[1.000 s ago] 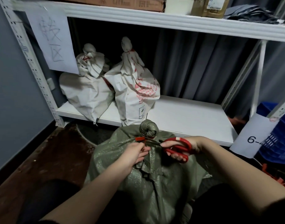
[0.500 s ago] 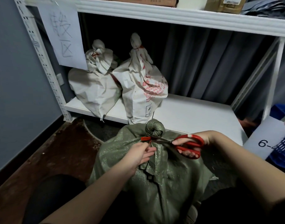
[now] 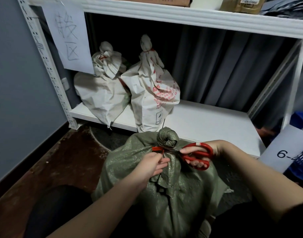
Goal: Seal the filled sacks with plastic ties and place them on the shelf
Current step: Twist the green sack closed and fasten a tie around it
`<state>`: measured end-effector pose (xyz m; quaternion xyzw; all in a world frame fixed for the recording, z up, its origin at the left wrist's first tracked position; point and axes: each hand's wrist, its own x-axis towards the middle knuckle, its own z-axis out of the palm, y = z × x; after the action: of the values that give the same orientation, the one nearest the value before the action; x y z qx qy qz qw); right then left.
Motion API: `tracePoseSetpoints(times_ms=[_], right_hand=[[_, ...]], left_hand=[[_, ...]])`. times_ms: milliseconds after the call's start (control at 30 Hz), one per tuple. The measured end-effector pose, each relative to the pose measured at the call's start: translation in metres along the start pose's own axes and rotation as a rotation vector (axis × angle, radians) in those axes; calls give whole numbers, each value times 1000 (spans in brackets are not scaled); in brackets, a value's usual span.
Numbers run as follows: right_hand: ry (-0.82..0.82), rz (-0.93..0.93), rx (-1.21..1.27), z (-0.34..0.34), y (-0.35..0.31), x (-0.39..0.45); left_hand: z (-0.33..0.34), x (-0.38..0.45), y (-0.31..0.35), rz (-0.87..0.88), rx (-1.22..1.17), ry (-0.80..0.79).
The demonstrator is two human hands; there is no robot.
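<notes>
A filled green woven sack (image 3: 173, 189) stands on the floor before me, its neck bunched into a knob and bound by a red plastic tie (image 3: 157, 148). My left hand (image 3: 151, 164) pinches the tie's loose end just below the neck. My right hand (image 3: 209, 152) grips red-handled scissors (image 3: 197, 154), whose blades reach the tie at the neck. Two white sacks (image 3: 102, 93) (image 3: 152, 93), each tied with red at the top, stand at the left of the white shelf board (image 3: 207, 124).
The shelf's right half is bare white board. A paper sign (image 3: 68, 36) hangs on the left post, and a label reading "6-" (image 3: 283, 150) hangs at the right. A blue crate (image 3: 301, 157) sits at the far right. Boxes lie on the upper shelf (image 3: 190, 16).
My view has shifted a little to the left and closer. Both hands stay at the sack's neck, with the scissors still at the tie.
</notes>
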<state>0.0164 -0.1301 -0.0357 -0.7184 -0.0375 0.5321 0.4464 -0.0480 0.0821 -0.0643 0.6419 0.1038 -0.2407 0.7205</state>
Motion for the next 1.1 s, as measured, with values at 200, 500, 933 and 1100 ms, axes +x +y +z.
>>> tracePoseSetpoints(times_ms=[200, 500, 933, 1100], right_hand=[[24, -35, -67, -2, -3, 5], [-22, -34, -86, -10, -12, 16], [-54, -93, -183, -15, -13, 20], [34, -131, -233, -14, -14, 23]], left_hand=[[-1, 4, -4, 19, 47, -7], [-3, 0, -3, 30, 101, -22], [-6, -1, -3, 14, 73, -12], [-9, -2, -1, 18, 43, -14]])
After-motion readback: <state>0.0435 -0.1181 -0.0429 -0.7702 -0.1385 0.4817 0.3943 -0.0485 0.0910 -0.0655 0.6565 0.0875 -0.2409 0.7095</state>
